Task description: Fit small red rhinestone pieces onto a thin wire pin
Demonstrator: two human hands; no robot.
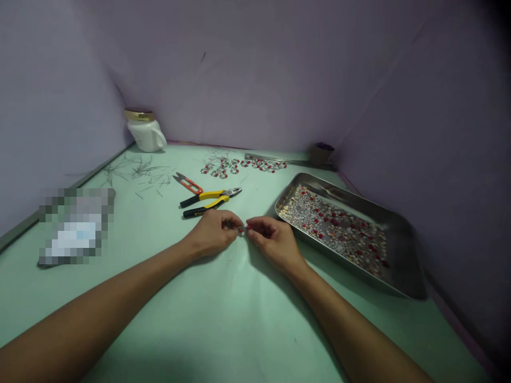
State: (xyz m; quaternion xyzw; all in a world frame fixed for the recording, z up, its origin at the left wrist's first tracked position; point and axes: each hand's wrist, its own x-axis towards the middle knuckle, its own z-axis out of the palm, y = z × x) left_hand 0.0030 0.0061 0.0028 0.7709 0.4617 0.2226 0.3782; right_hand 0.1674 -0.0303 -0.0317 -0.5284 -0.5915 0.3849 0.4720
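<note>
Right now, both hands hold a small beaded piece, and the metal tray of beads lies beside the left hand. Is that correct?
Not quite: the head view shows the metal tray beside the right hand. The rest stands.

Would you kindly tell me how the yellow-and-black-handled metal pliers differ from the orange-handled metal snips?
The pliers look larger than the snips. The pliers lie nearer the left hand, the snips farther back. The pliers' head points right, the snips' blades left. Both rest on the pale green tabletop.
</note>
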